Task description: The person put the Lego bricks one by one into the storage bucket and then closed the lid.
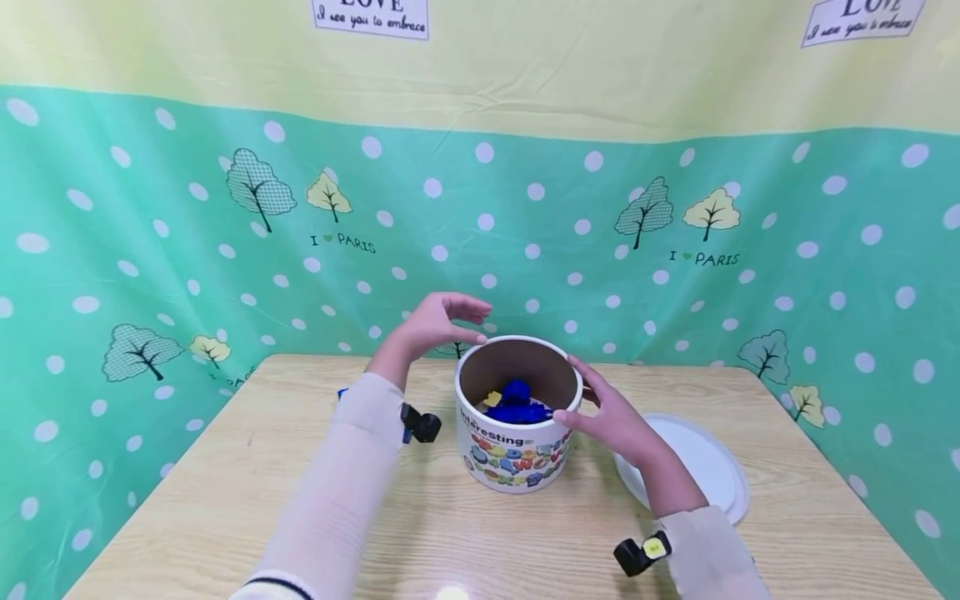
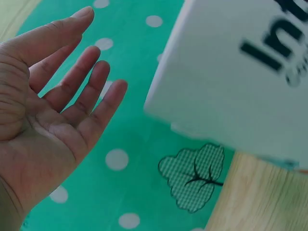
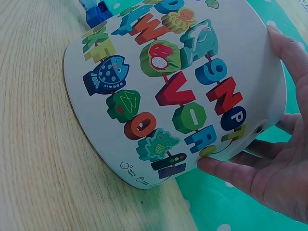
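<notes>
A round white bucket (image 1: 508, 462) printed with colourful letters and animals stands on the table, its mouth up. Inside lie blue pieces (image 1: 517, 408) and a small yellow piece (image 1: 492, 399). My left hand (image 1: 442, 321) is held at the bucket's back left rim, and the left wrist view shows it holding nothing, fingers spread and apart from the wall. Against the right side of the bucket lies my right hand (image 1: 611, 417), thumb at the rim. In the right wrist view its fingers (image 3: 231, 173), spread and fairly straight, touch the printed wall.
A round white lid (image 1: 697, 467) lies on the wooden table (image 1: 480, 542), to the right and partly behind my right forearm. A blue piece (image 3: 97, 14) sits left of the bucket, mostly hidden by my left sleeve in the head view. A green dotted curtain (image 1: 420, 225) hangs behind.
</notes>
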A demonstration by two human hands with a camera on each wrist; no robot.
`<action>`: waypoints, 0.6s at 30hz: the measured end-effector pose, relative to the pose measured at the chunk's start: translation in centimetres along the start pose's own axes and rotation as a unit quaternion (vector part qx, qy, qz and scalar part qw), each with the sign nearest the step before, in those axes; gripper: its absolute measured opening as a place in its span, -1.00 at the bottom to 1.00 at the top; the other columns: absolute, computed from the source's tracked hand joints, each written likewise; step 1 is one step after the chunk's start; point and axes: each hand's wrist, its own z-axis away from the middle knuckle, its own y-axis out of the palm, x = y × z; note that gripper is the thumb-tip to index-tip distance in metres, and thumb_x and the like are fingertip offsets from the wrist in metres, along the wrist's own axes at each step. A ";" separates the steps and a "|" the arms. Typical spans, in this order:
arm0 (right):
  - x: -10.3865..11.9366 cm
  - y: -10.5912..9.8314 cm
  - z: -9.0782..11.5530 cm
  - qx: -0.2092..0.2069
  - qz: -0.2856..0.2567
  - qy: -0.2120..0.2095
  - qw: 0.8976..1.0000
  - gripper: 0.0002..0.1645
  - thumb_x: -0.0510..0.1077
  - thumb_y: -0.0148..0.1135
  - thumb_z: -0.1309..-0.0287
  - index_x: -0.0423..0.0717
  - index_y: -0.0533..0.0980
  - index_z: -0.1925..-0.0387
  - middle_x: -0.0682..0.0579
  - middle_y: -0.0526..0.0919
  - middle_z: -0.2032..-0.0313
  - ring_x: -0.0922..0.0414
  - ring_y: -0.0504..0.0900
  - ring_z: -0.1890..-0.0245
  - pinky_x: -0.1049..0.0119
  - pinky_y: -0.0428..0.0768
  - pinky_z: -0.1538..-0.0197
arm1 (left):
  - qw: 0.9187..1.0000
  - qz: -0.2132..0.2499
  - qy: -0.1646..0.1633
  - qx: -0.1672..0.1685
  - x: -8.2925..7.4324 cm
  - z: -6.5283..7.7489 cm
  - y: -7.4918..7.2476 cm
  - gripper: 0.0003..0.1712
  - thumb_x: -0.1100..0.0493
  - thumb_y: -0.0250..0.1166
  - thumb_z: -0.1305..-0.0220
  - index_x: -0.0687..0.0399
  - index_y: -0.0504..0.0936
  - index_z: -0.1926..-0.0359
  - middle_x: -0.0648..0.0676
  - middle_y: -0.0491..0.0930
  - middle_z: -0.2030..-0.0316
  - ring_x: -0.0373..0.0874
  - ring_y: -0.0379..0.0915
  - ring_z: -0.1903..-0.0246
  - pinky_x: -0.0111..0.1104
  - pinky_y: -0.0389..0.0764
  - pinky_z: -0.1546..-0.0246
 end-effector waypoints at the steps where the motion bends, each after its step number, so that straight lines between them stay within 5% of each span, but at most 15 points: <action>1: 0.0 0.0 0.0 0.000 -0.001 -0.001 1.000 0.15 0.15 0.43 -0.06 0.17 -0.04 -0.53 -0.14 0.05 -0.47 -0.25 0.11 -0.41 -0.23 0.38 -0.22 | 1.000 0.000 0.002 -0.008 0.2 0.4 -0.2 -0.42 0.28 0.53 0.01 0.14 0.62 -0.11 0.08 0.63 -0.03 0.01 0.52 -0.07 -0.19 0.54 -0.09; 8: -0.1 -0.1 0.0 0.002 0.001 -0.003 1.000 0.15 0.15 0.43 -0.07 0.16 -0.04 -0.53 -0.13 0.06 -0.47 -0.26 0.11 -0.40 -0.24 0.38 -0.21 | 0.999 -0.007 -0.013 -0.045 1.1 3.1 -1.6 -0.43 0.25 0.55 0.01 0.11 0.63 -0.09 0.08 0.60 -0.05 0.10 0.46 -0.11 -0.14 0.56 -0.06; 18: 0.3 -0.1 0.1 0.002 0.003 -0.004 1.000 0.16 0.15 0.44 -0.05 0.20 -0.04 -0.53 -0.11 0.04 -0.48 -0.26 0.11 -0.40 -0.25 0.39 -0.20 | 0.998 -0.016 -0.004 -0.067 2.0 6.5 -2.8 -0.43 0.20 0.53 -0.03 0.07 0.61 -0.12 0.13 0.56 -0.04 0.09 0.60 0.09 -0.15 0.63 0.05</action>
